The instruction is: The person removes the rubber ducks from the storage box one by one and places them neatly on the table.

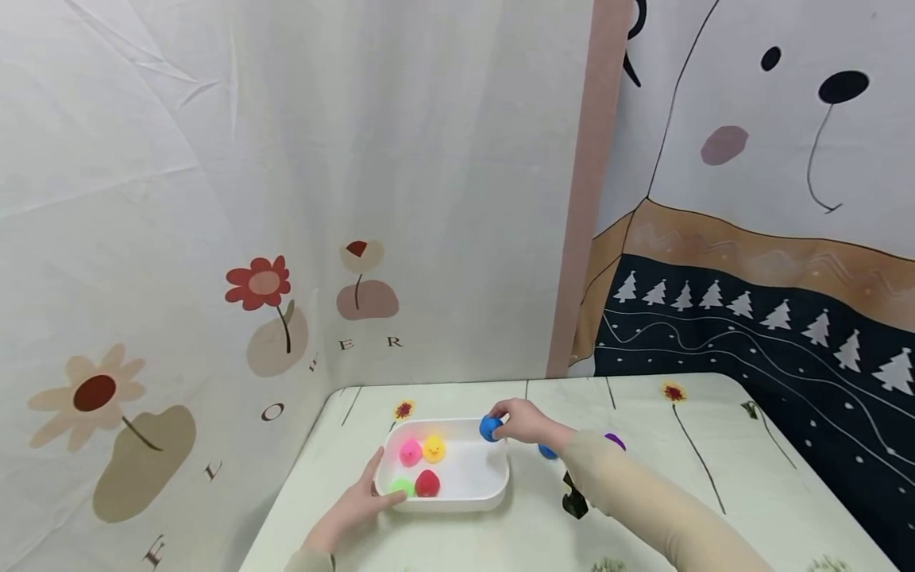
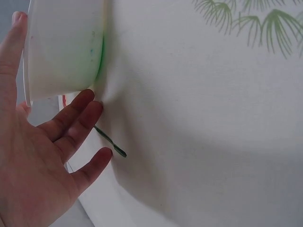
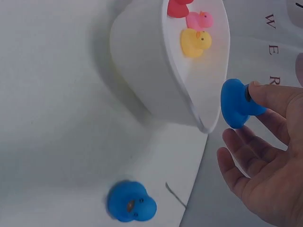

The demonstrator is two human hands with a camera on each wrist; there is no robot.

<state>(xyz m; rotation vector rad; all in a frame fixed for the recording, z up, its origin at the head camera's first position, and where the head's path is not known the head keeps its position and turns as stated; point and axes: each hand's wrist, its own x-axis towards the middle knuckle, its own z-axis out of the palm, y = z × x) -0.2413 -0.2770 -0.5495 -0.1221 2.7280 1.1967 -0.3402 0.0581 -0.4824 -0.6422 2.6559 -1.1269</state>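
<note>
My right hand pinches a blue rubber duck between thumb and fingers, over the right back end of a white plastic tub. Inside the tub sit a pink duck, a yellow duck, a red duck and a green one, partly hidden by the near rim and thumb. My left hand grips the tub's left end, its thumb at the rim. In the left wrist view its other fingers spread along the outside wall.
Another blue duck lies on the table right of the tub. Near the right sleeve are a black object and a purple one, both partly covered by the arm. A printed cloth hangs behind the table.
</note>
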